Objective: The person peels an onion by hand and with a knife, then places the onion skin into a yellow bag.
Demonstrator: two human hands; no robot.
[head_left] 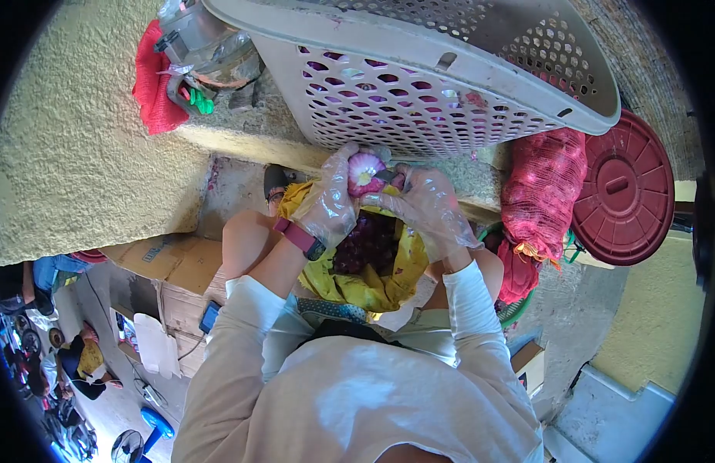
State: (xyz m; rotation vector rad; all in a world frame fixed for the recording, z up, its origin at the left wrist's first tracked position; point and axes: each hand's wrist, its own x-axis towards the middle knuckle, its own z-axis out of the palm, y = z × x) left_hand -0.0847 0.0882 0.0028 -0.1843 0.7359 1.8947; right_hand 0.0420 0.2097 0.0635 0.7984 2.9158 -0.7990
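Observation:
My left hand, in a clear plastic glove and with a watch on its wrist, is closed around a red onion whose pale, streaked face points up. My right hand, gloved the same way, is closed beside it. At its fingertips a short grey blade, apparently a small knife, touches the onion's side; its handle is hidden in the fingers. Below both hands, between my knees, a yellow bag hangs open. Dark red onions lie inside it, partly in shadow.
A large grey perforated basket stands ahead on a ledge, purple-pink contents showing through its holes. To the right are a red mesh sack and a dark red lid. Cardboard lies left. Farther left, another person sits near a fan.

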